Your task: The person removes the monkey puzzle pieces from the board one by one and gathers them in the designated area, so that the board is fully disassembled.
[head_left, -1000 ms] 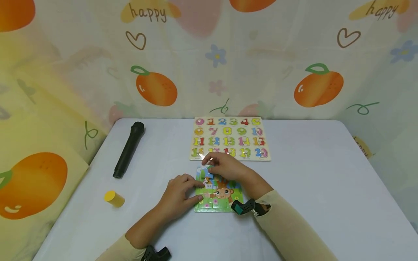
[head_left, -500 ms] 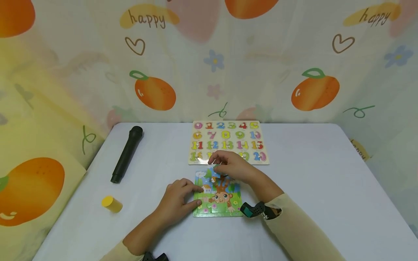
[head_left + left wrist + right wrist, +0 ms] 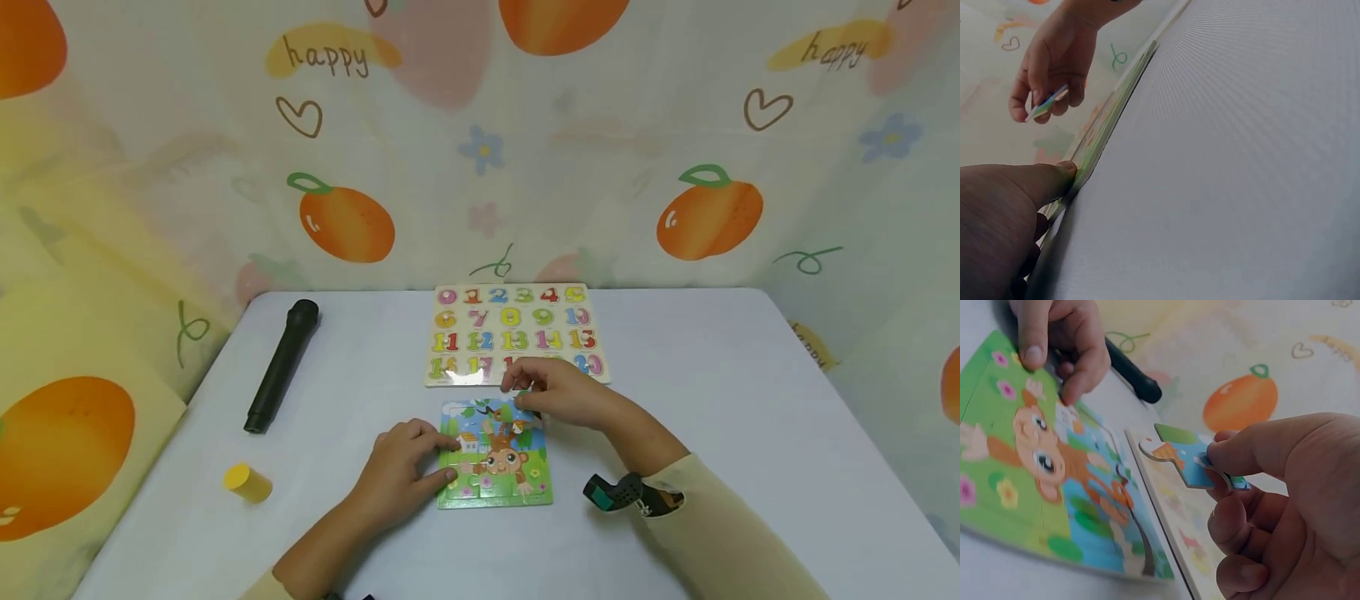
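Note:
A square jigsaw puzzle (image 3: 491,483) with a monkey on a green and blue scene lies flat on the table. My left hand (image 3: 401,471) is at its left side, thumb and index fingertip pressing on the edge. In the left wrist view, the thumb (image 3: 1050,181) touches the puzzle's rim. Over the puzzle's upper right corner, my right hand (image 3: 566,392) pinches a puzzle piece (image 3: 1188,462) between thumb and fingers. This piece is blue and green with a bit of orange roof, and is held tilted above the puzzle in the right wrist view.
Behind the puzzle lies a number board (image 3: 510,317) with colourful numerals from 0 to 20. A black microphone-shaped stick (image 3: 281,367) and a yellow cylinder (image 3: 249,483) are on the left of the white table (image 3: 720,400). A printed cloth backdrop stands behind.
My right hand has moved right, from the puzzle's upper left to its upper right corner, keeping the piece pinched. My left hand stays at the left edge. The head view has shifted slightly.

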`<state>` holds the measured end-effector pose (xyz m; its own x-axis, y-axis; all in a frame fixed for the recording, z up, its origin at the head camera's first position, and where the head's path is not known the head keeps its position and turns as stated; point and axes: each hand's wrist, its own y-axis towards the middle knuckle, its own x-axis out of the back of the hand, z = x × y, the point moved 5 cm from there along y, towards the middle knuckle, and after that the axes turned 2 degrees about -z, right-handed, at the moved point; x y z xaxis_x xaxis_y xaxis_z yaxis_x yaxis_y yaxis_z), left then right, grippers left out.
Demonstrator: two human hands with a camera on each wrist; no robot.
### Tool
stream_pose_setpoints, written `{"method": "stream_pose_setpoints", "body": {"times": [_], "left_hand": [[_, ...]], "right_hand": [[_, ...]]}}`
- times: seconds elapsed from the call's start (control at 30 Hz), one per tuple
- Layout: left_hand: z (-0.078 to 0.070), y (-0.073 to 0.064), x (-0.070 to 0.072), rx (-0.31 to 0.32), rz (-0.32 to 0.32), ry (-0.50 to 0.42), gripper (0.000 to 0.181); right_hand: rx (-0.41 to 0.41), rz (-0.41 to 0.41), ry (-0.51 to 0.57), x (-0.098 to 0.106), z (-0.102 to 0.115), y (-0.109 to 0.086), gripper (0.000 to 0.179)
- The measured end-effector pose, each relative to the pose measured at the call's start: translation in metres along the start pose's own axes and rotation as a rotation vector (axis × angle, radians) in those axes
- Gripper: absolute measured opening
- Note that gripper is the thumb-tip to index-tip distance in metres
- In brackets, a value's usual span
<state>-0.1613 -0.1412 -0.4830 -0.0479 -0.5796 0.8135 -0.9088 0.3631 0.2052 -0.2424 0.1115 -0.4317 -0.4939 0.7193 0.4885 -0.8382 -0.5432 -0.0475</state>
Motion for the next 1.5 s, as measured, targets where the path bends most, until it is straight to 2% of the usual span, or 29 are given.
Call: {"method": "stream_pose_setpoints", "body": {"times": [0.33,0.63,0.77,1.0,1.23,1.5], "left_hand": [[-0.002,0.0,0.0,-0.001,0.008,-0.018,0.029],[0.0,-0.001,0.0,-0.007,-0.017,-0.02,0.031],[0.0,-0.001,0.0,0.001,-0.006,-0.028,0.031],[-0.001,-0.001,0.001,0.03,0.015,-0.012,0.031],[0.0,-0.001,0.003,0.046,0.021,-0.006,0.031],[0.0,-0.001,0.001,0.016,-0.02,-0.038,0.025]], "right_hand": [[-0.085,-0.026,-0.045,0.018,-0.027,-0.021,0.018],[-0.095,-0.003,-0.113,0.023,-0.039,-0.03,0.017],[-0.113,-0.005,-0.145,0.023,-0.046,-0.034,0.016],[-0.081,-0.079,-0.241,0.026,-0.056,-0.037,0.015],[-0.064,-0.2,-0.318,0.024,-0.055,-0.038,0.012],[-0.087,-0.212,-0.41,0.023,-0.054,-0.038,0.012]]}}
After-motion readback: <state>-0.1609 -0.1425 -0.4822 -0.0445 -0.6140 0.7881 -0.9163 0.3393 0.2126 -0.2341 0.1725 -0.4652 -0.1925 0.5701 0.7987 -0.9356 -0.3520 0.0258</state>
